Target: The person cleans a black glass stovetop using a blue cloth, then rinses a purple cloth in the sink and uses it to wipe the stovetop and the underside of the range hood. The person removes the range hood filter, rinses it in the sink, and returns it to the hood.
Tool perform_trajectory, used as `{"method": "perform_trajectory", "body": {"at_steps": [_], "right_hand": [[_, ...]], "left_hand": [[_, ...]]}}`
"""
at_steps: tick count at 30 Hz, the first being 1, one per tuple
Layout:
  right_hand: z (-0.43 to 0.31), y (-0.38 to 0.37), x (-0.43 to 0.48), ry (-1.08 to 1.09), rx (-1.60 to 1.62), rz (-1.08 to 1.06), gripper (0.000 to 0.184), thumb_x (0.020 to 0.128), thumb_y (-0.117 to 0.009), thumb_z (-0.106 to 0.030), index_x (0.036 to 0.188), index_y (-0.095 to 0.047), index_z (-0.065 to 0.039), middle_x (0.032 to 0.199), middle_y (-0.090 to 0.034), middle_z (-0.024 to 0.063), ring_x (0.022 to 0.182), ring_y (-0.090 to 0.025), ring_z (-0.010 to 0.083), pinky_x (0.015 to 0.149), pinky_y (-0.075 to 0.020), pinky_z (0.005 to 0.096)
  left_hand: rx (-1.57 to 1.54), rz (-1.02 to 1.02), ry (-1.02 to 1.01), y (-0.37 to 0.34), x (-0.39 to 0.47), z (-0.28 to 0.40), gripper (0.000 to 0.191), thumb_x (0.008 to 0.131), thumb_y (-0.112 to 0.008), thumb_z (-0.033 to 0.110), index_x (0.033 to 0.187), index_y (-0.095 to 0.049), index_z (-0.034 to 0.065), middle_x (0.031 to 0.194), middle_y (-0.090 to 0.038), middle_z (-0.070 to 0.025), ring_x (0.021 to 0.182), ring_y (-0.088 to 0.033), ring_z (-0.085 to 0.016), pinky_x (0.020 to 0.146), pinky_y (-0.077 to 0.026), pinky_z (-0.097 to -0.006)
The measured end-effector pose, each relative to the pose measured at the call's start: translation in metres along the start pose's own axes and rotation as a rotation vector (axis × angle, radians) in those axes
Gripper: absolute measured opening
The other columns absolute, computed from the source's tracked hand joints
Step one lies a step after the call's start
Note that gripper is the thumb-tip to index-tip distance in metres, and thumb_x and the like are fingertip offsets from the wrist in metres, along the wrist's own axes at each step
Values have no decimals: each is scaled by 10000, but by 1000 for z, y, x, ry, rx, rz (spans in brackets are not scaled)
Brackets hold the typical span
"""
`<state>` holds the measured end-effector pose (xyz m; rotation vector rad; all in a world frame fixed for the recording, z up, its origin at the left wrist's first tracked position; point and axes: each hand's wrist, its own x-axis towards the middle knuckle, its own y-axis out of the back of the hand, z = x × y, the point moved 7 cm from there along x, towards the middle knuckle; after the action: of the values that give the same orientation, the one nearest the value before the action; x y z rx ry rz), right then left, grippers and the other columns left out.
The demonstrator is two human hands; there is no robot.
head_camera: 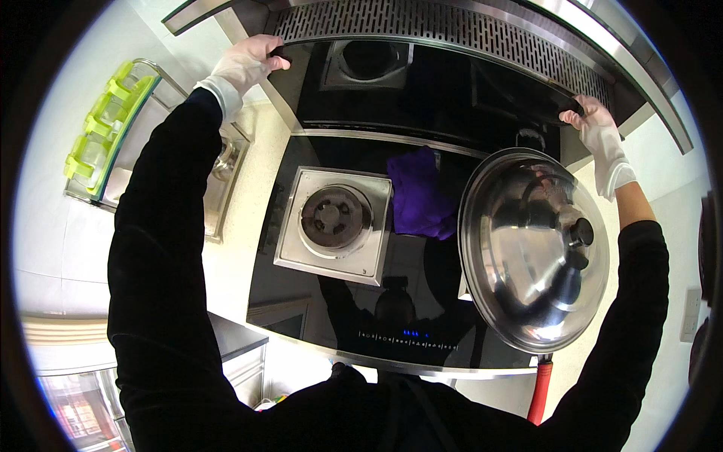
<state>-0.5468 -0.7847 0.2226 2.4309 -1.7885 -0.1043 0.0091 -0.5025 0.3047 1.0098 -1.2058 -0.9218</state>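
Both my hands wear pale, translucent gloves and are raised to the range hood. My left hand (pixel 248 61) grips the left end of a slotted metal grille panel (pixel 395 24), at its dark lower edge. The right end of the same edge is in my right hand (pixel 596 127), fingers curled around it. Whether the panel is attached to the hood cannot be told. Behind and below it is a glossy black back panel (pixel 440 101) with a burner's reflection in it. Beneath my arms lies a black glass cooktop (pixel 350 316) with lit touch controls.
A square metal burner surround (pixel 288 248) sits left on the cooktop, beside a crumpled purple cloth (pixel 421 195). A large domed steel lid (pixel 508 254) covers the right side, with a red handle (pixel 540 390) protruding below. A rack with green-lidded containers (pixel 107 121) hangs left.
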Motion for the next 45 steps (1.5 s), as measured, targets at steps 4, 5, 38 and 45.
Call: {"method": "perform_trajectory", "body": {"at_steps": [4,5,38,45], "right_hand": [[-6,14,6,182,-461,-54,417,950,-594,-17,1334,-473,89,960,-658,145,878,-661,172,817,-513,221],[-9,11,3,305,-607,-78,427,956,-578,-23,1351,-454,82,929,-655,152,851,-660,186,789,-519,221],[-77,-7,-39,219,-656,-26,535,932,-671,-155,1390,-475,41,1204,-657,167,1054,-640,228,949,-494,304],[-112,-9,-52,457,-1123,70,603,854,-756,-398,1320,-608,-45,1245,-651,185,1171,-607,338,1014,-457,364]], "left_hand": [[-41,-31,8,-6,3,-5,570,876,-749,301,1311,-577,-25,1352,-589,-196,1250,-558,-341,1050,-440,-370],[-40,-29,9,-6,3,-5,568,876,-750,296,1311,-577,-25,1353,-589,-197,1249,-559,-342,1049,-440,-370],[-126,119,-34,35,-10,-1,570,888,-749,271,1337,-553,-20,1263,-627,-163,1140,-606,-259,970,-470,-337],[-348,168,-85,28,-13,-37,313,937,-651,100,1200,-558,-42,988,-648,-61,966,-626,-151,898,-458,-290]]}}
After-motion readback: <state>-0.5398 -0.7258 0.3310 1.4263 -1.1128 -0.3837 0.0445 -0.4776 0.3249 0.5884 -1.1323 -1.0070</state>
